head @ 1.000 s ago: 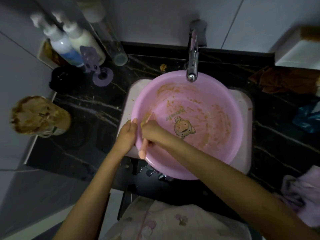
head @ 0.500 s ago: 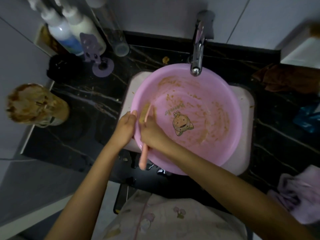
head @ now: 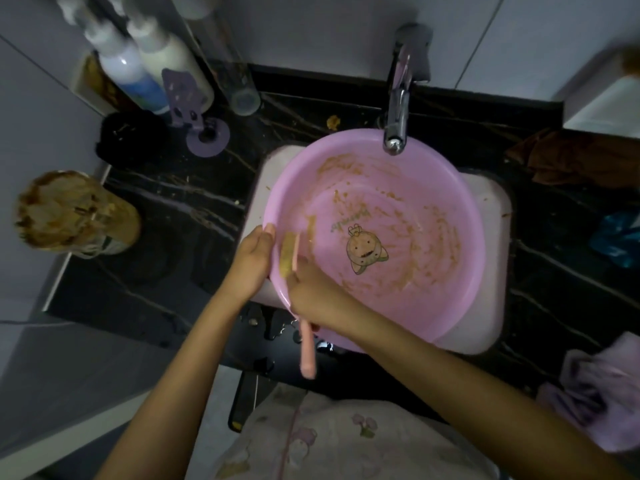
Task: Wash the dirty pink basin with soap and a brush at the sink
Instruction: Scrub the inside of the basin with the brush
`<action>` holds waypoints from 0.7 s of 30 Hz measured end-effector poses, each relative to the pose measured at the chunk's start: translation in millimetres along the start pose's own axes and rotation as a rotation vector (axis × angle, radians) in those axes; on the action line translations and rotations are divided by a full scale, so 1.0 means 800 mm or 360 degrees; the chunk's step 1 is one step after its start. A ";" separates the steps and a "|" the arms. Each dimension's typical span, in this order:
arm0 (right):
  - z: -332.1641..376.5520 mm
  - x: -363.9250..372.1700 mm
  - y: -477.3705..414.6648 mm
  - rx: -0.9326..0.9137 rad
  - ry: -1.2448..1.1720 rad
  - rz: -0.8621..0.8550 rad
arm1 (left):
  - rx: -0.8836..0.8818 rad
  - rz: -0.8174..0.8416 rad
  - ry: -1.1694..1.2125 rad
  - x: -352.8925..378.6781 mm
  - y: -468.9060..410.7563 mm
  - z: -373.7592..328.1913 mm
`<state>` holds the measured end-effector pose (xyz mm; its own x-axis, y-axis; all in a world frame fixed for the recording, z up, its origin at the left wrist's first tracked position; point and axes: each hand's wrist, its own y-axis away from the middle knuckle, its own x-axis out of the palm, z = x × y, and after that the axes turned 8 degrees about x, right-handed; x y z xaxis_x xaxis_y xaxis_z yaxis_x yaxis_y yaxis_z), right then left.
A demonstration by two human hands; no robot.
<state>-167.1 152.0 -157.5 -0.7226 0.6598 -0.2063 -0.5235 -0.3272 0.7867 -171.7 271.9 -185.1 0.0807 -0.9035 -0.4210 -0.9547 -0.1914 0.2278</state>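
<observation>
A: Where is the basin (head: pixel 398 237) placed?

B: It is set in the sink (head: pixel 491 271), under the tap (head: pixel 396 109), so rinsing can follow. Brown smears are seen across its inside.

A: How is it held?

B: Its near-left rim is pinched by the left hand (head: pixel 251 261), likely for steadiness. The brush (head: pixel 301 299) is gripped closed in the right hand (head: pixel 311 292), bristles pressed against the soiled inner wall.

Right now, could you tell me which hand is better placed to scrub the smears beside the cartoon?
Right: the right hand already grips the pink brush inside the pink basin; the left hand holds its rim.
</observation>
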 end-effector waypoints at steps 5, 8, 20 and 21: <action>0.032 -0.030 -0.038 0.0178 0.0073 -0.0014 | 0.0049 0.0025 -0.0004 0.000 0.000 0.000; 0.032 -0.015 -0.033 0.0071 0.0060 -0.0071 | 0.0041 -0.0048 0.0057 0.001 0.003 -0.007; 0.009 -0.006 -0.016 -0.0144 0.0081 -0.0116 | -0.0006 -0.0045 0.0071 0.005 0.009 -0.012; -0.004 -0.002 0.004 -0.0202 0.0218 -0.0082 | -0.0017 -0.0018 0.0077 0.004 0.009 -0.010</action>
<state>-168.9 147.9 -156.4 -0.7435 0.5823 -0.3287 -0.6078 -0.3836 0.6952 -176.0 264.7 -177.6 0.1057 -0.9186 -0.3808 -0.9505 -0.2058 0.2327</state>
